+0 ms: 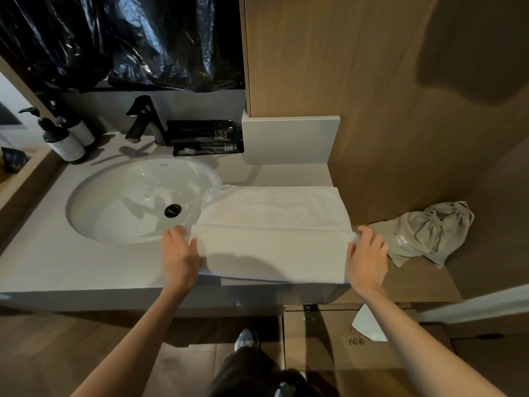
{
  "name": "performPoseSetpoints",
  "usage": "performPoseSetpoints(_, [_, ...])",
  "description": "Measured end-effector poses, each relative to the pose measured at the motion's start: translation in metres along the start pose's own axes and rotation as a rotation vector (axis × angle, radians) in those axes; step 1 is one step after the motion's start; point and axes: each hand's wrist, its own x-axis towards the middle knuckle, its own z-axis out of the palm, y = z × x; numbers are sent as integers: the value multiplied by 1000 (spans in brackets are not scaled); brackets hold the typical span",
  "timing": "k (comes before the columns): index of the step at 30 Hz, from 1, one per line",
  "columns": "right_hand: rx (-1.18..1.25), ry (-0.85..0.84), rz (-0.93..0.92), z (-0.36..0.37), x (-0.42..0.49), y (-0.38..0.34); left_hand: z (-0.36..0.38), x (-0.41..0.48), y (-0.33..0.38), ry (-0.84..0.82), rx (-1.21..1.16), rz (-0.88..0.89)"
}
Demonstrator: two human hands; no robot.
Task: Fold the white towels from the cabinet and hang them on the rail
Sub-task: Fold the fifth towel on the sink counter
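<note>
A white towel (pixel 272 230) lies flat on the grey counter (pixel 86 267), right of the sink, with its near part folded over so a fold edge runs across its middle. My left hand (pixel 179 253) pinches the left end of that folded layer, thumb on top. My right hand (pixel 367 253) pinches its right end at the fold edge. The towel's far left corner with a small label hangs over the basin's rim. No rail is in view.
An oval white sink (pixel 137 202) with a black faucet (pixel 143 118) sits at left, pump bottles (pixel 63 138) and black tubes (pixel 203 136) behind it. A grey drawstring bag (pixel 423 233) lies on the wooden ledge at right. An open cabinet door (pixel 343 339) stands below.
</note>
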Motion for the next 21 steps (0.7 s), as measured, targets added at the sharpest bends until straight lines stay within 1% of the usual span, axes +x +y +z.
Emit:
performPoseSetpoints(1, [-33, 39, -80, 0, -1, -4, 1, -3, 5, 90, 118, 125])
performPoseSetpoints(2, [-38, 56, -182, 0, -4, -11, 4, -6, 12, 141, 199, 260])
performPoseSetpoints(3, [-22, 36, -290, 0, -8, -21, 9, -10, 25, 115, 209, 358])
performPoseSetpoints(4, [11, -24, -383, 1, -15, -34, 15, -16, 40, 33, 185, 429])
performPoseSetpoints(5, [48, -121, -447, 5, -22, -48, 23, -23, 55, -75, 165, 484])
performPoseSetpoints(7, [48, -332, -487, 22, -38, -74, 38, -38, 81, -308, 218, 521])
performPoseSetpoints(8, [2, -398, -475, 33, -46, -84, 45, -43, 89, -397, 279, 509])
performPoseSetpoints(10, [-100, -412, -460, 48, -56, -89, 53, -46, 92, -511, 391, 441])
performPoseSetpoints(12, [-183, -413, -457, 53, -53, -76, 54, -42, 78, -519, 445, 450])
performPoseSetpoints(15, [-212, -389, -497, 45, -39, -47, 45, -30, 48, -487, 441, 490])
performPoseSetpoints(21, [-279, -470, -572, 24, -18, -11, 19, -19, 4, -478, 460, 548])
